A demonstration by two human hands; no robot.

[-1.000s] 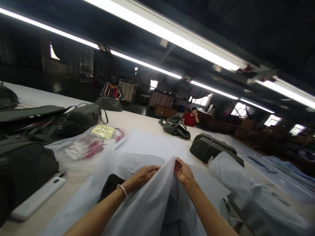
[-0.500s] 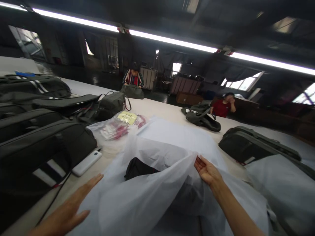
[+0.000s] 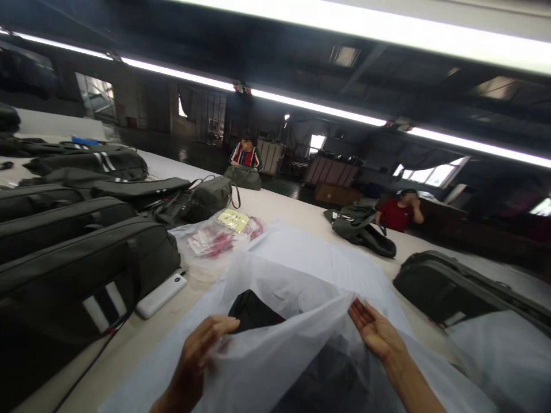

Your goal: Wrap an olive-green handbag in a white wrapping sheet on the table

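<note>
One translucent white plastic wrapping (image 3: pixel 271 355) near centre, black fabric item (image 3: pixel 253 312) showing at opening. Right hand (image 3: pixel 379 335) holds raised edge by fingertips; left hand (image 3: pixel 196 353) at left edge, grip cannot be told.

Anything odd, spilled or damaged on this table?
No spill or damage visible. Mildly odd: a white device on the table, beside the striped dark bag; looks more like a personal item than stock.
</note>
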